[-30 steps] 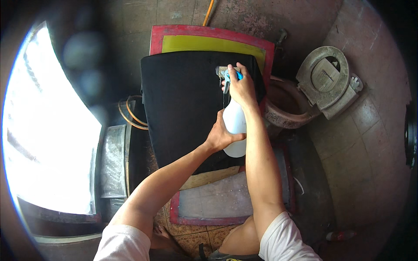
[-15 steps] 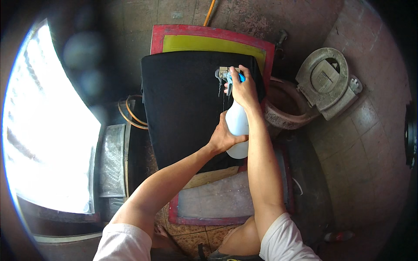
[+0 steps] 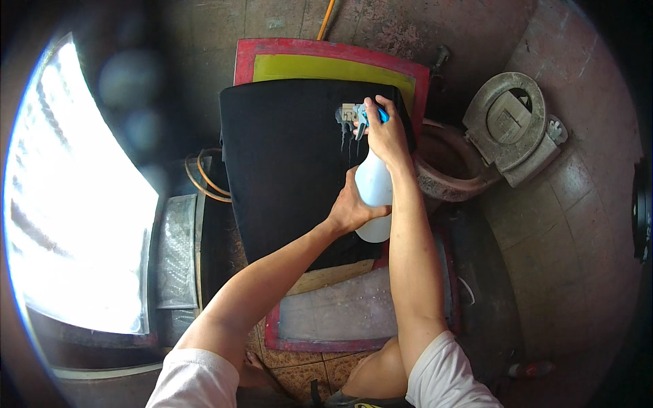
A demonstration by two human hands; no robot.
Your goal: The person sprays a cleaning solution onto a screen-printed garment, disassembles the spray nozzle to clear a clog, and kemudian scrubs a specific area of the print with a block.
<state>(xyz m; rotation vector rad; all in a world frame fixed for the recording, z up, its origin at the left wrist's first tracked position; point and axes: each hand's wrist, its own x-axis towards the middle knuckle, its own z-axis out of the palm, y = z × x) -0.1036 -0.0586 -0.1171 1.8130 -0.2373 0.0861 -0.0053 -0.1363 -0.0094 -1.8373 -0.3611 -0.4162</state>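
Both my hands are on a white spray bottle (image 3: 373, 182) with a blue and dark trigger head. My left hand (image 3: 354, 207) wraps round the lower body of the bottle. At the top, my right hand (image 3: 388, 136) grips the neck and trigger, fingers curled round the head. Just beyond the nozzle is a small pale printed patch (image 3: 349, 111) on a black cloth (image 3: 286, 163). The cloth is stretched over a board that leans upright before me. Grey wet foam surrounds the patch, and thin drips run down from it.
Behind the cloth stands a red-framed screen (image 3: 326, 46) with yellow-green mesh. Another red-framed screen (image 3: 340, 313) lies below, near my legs. To the right is a dirty toilet bowl (image 3: 449, 180) with its seat raised (image 3: 507, 122). An orange hose (image 3: 204, 178) loops at left.
Wet foam round the patch has spread, and its drips are thicker. The bottle and both my hands have shifted slightly right.
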